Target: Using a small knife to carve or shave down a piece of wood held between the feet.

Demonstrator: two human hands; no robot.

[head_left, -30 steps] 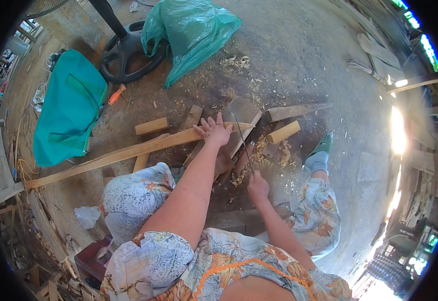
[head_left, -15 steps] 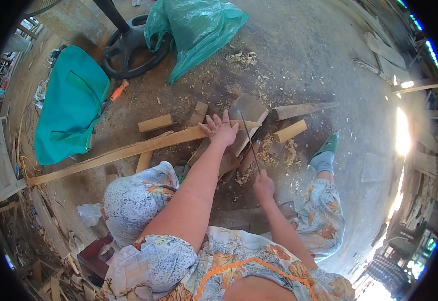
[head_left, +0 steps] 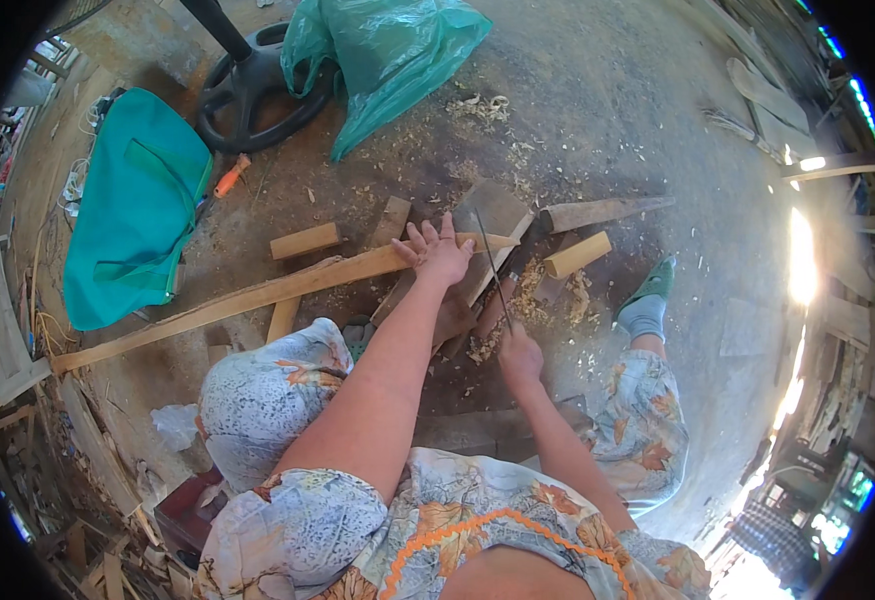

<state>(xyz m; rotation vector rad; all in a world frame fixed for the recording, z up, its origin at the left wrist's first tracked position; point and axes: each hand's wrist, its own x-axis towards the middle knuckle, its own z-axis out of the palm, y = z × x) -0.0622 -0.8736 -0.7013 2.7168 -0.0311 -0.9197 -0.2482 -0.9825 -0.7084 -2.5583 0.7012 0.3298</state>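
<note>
Right grip [head_left: 521, 358], wrapped round the tool [head_left: 494, 270], edged forward; left grip [head_left: 441, 262] spread on board [head_left: 287, 285].

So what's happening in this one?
The person's left hand lies spread on a long board. The right hand grips a thin tool that crosses the board near its tapered end; whether it is biting into the wood is hard to tell. Shavings lie scattered on the floor.
</note>
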